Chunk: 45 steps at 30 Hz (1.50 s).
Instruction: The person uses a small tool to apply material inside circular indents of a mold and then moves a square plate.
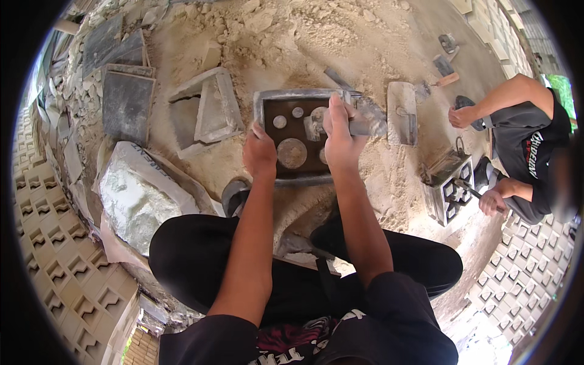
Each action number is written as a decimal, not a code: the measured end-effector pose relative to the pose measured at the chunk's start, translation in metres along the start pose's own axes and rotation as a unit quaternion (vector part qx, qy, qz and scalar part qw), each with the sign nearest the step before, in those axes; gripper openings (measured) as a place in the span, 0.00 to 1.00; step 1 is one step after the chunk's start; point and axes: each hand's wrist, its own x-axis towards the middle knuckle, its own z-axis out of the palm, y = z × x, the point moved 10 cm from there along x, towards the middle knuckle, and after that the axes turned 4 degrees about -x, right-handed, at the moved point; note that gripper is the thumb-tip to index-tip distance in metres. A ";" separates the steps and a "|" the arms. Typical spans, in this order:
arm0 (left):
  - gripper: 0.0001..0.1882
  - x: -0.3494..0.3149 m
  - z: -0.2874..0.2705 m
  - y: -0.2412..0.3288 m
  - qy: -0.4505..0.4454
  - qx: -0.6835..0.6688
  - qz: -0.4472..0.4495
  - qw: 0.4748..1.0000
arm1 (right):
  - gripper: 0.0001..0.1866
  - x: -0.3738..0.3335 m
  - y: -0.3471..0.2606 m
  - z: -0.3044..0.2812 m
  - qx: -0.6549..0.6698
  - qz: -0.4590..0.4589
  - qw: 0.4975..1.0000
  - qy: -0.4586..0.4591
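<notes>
A rectangular grey mould frame (298, 181) lies on the sandy ground in front of me. Inside it, round dusty discs of different sizes, the largest one (292, 153) near my left hand, stand on a brown base. My left hand (260, 152) is closed round the frame's left side. Over the right part of the frame, my right hand (342, 137) grips a grey, dust-covered tool (360, 128), thumb pointing up. Motion smears the tool's end, so its exact kind is unclear. My right hand and the tool hide some of the discs and the frame's right side.
At right, a person holds a tool over a mould with several openings (456, 191). A plastering float (401, 112) and a brush (421, 90) lie nearer. Left are an angular frame (218, 106), dark slabs (126, 103) and a powder bag (131, 188). Patterned blocks stack both sides.
</notes>
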 end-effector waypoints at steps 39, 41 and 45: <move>0.33 -0.003 0.003 0.006 -0.030 -0.013 -0.028 0.999 | 0.17 0.060 0.036 0.037 -0.163 0.053 0.950 -0.261; 0.32 -0.002 0.000 0.001 -0.029 -0.007 -0.030 0.999 | 0.16 0.058 0.036 0.040 -0.210 0.034 0.935 -0.285; 0.34 0.001 0.000 0.002 -0.031 -0.018 -0.038 0.999 | 0.19 0.041 0.029 0.032 -0.237 0.025 0.921 -0.307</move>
